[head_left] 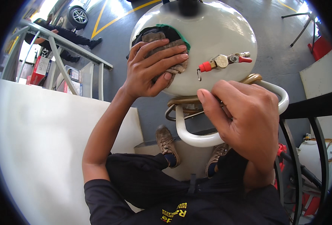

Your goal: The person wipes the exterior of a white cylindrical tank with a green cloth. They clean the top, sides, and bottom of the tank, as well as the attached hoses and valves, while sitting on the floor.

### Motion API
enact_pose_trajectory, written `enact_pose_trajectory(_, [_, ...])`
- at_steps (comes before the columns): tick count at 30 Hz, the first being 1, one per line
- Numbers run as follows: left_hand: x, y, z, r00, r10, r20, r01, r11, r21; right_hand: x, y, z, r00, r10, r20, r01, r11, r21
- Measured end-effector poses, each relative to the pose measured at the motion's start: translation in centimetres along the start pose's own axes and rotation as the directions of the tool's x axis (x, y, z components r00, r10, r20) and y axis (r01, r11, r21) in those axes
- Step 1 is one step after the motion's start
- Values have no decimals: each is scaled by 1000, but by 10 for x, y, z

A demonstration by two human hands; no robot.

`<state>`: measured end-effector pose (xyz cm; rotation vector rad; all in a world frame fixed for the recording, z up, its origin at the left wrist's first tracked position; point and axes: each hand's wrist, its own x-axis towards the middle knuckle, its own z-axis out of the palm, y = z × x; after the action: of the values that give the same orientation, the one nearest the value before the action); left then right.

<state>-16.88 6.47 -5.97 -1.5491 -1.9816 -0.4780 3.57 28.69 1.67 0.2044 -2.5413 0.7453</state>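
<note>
A white rounded tank [218, 33] stands in front of me on the grey floor. My left hand [151, 65] presses a dirty brown rag [162, 45] with a green edge flat against the tank's left side. A brass valve with red caps [222, 62] sticks out of the tank's front. My right hand [244, 116] rests with curled fingers on the white tubular handle [192, 137] below the valve, beside a coiled brass-coloured hose [188, 101]. My brown shoes [168, 144] show below the handle.
A white panel [42, 142] fills the left. Behind it runs a metal railing [61, 45] with boxes [40, 69] and a person in dark clothes. A car wheel [78, 15] is at the top left. A black metal frame [316, 112] stands at the right.
</note>
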Motion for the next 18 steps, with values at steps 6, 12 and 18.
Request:
enact_pose_trajectory(6, [0,4,3,1000,-12,-28,12,1000,2,0,1,0,1000,0,-1,0,1000,-9])
enact_pose_trajectory(12, [0,4,3,999,-6,-39,6,1000,3,0,0,1,1000,9,12,-8,1000,-20])
enact_pose_trajectory(18, [1,5,3,999,-7,-42,8,1000,8,0,0,1,1000,13,11,-13,1000,-7])
